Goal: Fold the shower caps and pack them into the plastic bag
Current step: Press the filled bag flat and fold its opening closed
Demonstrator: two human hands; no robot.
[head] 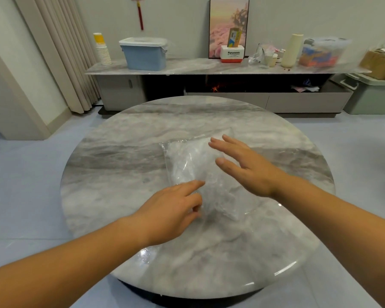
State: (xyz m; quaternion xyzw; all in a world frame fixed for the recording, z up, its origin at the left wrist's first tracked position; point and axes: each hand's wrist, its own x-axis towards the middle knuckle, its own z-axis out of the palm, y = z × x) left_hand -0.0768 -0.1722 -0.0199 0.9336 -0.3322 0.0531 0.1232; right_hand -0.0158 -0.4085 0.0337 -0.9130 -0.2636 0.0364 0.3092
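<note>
Plastic bag (187, 165) lies lengthwise away from the person; left hand (171, 210), forefinger out, other fingers curled, touches its near end; right hand (245, 167) hovers spread-fingered above.

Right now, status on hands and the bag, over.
Left hand at near edge of plastic bag, grip unclear. Right hand open over bag. Bag on round table, crumpled white contents inside. No obstruction seen.

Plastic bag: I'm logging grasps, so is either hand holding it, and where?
The right hand is open over the plastic bag, gripping nothing. The left hand touches its near left edge with curled fingers; whether they pinch it cannot be told.
</note>
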